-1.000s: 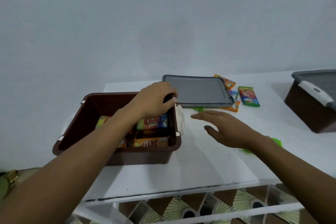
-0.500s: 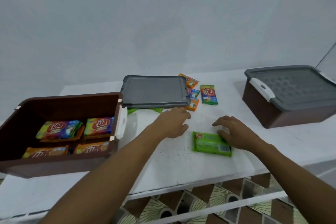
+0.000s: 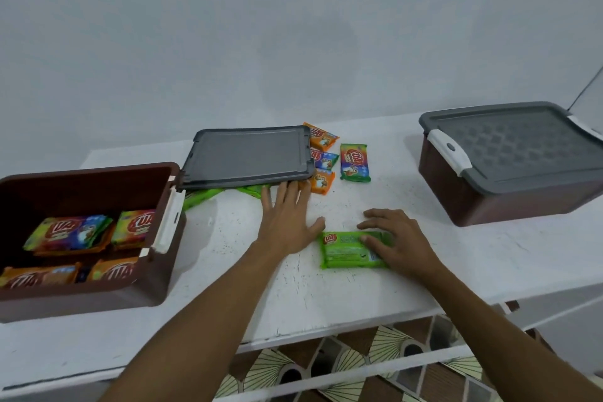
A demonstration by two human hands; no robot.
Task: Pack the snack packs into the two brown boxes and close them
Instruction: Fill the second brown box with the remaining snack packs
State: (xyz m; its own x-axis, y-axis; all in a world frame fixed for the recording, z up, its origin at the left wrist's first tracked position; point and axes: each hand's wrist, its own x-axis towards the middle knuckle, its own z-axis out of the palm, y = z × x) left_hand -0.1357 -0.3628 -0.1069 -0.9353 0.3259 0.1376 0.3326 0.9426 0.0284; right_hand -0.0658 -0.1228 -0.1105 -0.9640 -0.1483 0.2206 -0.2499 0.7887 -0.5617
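An open brown box (image 3: 153, 284) at the left holds several snack packs (image 3: 70, 232). Its grey lid (image 3: 248, 157) lies on the table behind my left hand, resting on green packs (image 3: 202, 197). My left hand (image 3: 287, 220) is flat and open, fingertips at the lid's front edge. A green snack pack (image 3: 346, 250) lies in the middle; my right hand (image 3: 396, 240) rests on its right end with fingers spread. Orange and multicoloured packs (image 3: 355, 161) lie right of the lid. A second brown box (image 3: 509, 202) at the right has its grey lid on.
The white table (image 3: 326, 297) ends at a front edge near me, with a patterned floor (image 3: 342, 365) below. A plain wall stands behind the table. White latches (image 3: 448, 152) clip the right box's lid.
My view swung right, away from the open box. My left hand left the box and reached forward to the lid's front edge. My right hand settled onto the green pack.
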